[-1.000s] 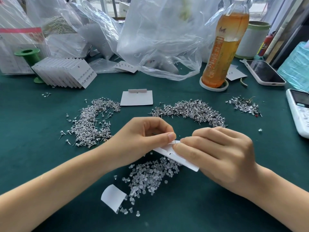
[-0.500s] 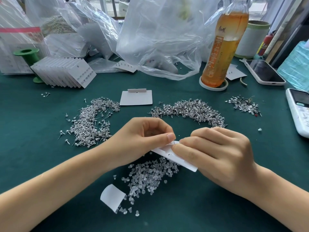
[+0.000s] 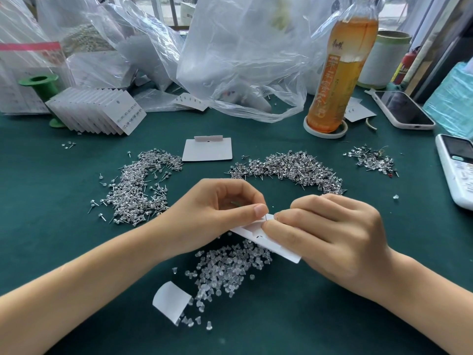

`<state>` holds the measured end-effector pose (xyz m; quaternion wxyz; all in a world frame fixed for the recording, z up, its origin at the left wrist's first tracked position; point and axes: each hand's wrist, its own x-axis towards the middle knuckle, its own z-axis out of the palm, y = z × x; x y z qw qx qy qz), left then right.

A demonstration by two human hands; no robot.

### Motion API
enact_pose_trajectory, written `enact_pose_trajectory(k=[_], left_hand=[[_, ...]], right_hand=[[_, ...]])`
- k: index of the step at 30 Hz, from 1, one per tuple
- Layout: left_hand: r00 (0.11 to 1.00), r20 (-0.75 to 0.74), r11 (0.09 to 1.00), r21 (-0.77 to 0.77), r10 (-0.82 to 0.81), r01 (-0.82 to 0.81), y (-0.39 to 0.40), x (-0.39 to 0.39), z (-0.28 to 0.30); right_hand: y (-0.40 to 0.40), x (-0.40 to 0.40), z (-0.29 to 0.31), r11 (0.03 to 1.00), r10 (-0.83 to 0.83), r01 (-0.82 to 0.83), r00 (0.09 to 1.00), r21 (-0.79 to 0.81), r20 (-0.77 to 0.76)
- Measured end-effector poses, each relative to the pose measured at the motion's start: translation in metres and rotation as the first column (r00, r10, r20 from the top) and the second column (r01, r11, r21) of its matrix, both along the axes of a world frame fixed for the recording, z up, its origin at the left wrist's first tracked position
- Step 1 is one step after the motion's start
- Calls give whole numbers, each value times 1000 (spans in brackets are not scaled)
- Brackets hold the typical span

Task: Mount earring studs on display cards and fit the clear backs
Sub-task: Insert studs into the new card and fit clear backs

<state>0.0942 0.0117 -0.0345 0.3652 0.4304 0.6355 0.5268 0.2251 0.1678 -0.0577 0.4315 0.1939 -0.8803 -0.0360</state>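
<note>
My left hand (image 3: 217, 213) and my right hand (image 3: 330, 234) meet over the green mat, both pinching a white display card (image 3: 271, 243) that tilts down to the right. My right fingertips press at the card's upper edge; whether a stud sits between them is hidden. A pile of clear backs (image 3: 227, 270) lies just below the card. Silver earring studs lie in one heap at the left (image 3: 138, 188) and another behind my hands (image 3: 294, 169). A blank card (image 3: 207, 149) lies flat further back.
A row of filled cards (image 3: 102, 111) leans at the back left by a green spool (image 3: 38, 83). Plastic bags (image 3: 243, 60), a tea bottle (image 3: 337, 73), a phone (image 3: 401, 108), a white remote (image 3: 458, 170) and a curled paper scrap (image 3: 171, 301) surround the work spot.
Both hands stay on the card almost unmoved; my right fingertips have shifted slightly along its upper edge.
</note>
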Motion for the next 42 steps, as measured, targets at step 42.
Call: enact_pose_trajectory(k=[42], left_hand=[[997,-32,997,-35,-74,73,-1,-7,1]], right_hand=[[-1,1,0,1000,6,-6,1000,4,0]])
